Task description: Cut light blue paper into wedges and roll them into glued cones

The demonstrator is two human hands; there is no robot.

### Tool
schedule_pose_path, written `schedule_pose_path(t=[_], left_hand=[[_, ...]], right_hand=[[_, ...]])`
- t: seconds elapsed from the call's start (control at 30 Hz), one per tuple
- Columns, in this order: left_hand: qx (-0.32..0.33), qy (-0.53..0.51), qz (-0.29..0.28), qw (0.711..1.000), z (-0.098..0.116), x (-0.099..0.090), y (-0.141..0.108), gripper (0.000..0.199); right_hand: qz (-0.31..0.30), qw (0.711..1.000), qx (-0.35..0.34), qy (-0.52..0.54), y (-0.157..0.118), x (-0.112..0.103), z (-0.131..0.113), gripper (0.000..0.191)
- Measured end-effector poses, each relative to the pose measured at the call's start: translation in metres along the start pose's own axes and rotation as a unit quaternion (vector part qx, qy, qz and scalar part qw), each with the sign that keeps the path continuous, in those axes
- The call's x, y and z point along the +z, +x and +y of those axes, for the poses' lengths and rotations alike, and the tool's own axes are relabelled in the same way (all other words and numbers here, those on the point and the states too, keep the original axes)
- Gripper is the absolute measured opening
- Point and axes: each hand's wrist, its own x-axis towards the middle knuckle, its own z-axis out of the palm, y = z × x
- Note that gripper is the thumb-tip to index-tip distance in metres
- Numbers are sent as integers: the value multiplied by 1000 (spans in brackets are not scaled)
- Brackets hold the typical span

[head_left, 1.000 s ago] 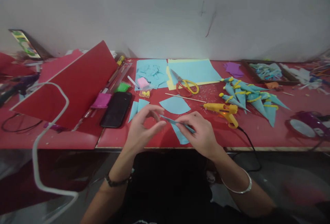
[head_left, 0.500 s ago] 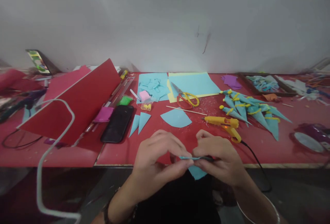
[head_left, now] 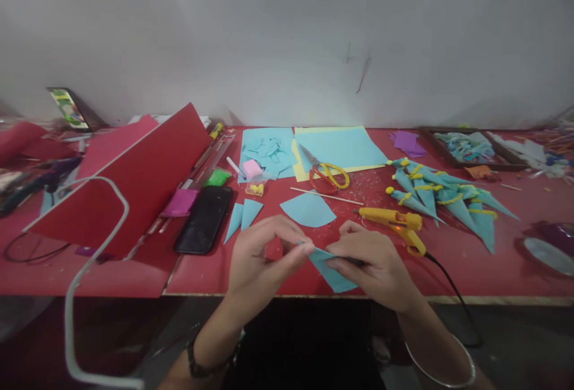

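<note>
Above the table's front edge, a light blue piece of paper (head_left: 334, 271) hangs between my two hands, its lower corner pointing down. My left hand (head_left: 264, 258) pinches its left end between thumb and fingertips. My right hand (head_left: 374, 261) grips the other end, fingers curled; something dark shows under them, too hidden to make out. Just beyond my hands lies a flat light blue fan-shaped paper (head_left: 308, 209). Two smaller blue paper pieces (head_left: 250, 213) rest left of it. A yellow glue gun (head_left: 392, 219) lies to the right, its orange light lit.
Scissors (head_left: 329, 176) lie on blue and yellow sheets, with a thin stick (head_left: 327, 196) in front. Blue paper cones with yellow trim (head_left: 442, 192) are piled at right. A black phone (head_left: 204, 219), a leaning red board (head_left: 134, 180) and a white bent tube (head_left: 74, 294) stand left.
Both hands have risen slightly, and the left has shifted left along the paper. More of the blue paper now shows between them.
</note>
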Motion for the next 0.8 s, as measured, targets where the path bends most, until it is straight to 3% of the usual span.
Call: schedule_pose_path(t=[0.17,0.37,0.57,0.8], left_hand=[[-56,-7,27,998,-12,-2,10,14],[-115,82,146,979,-44,-17,21,14],[-169,110,105,974,-59,-21,18,13],[-165,104,59,979,-63,-20,18,17]], right_hand=[[12,1000,20,-20,1,2,12,19],[9,993,98,-62,-2,7,29,24],[-4,983,167,-78,-7,16,44,26],[-8,975,206,-77,-11,23,56,26]])
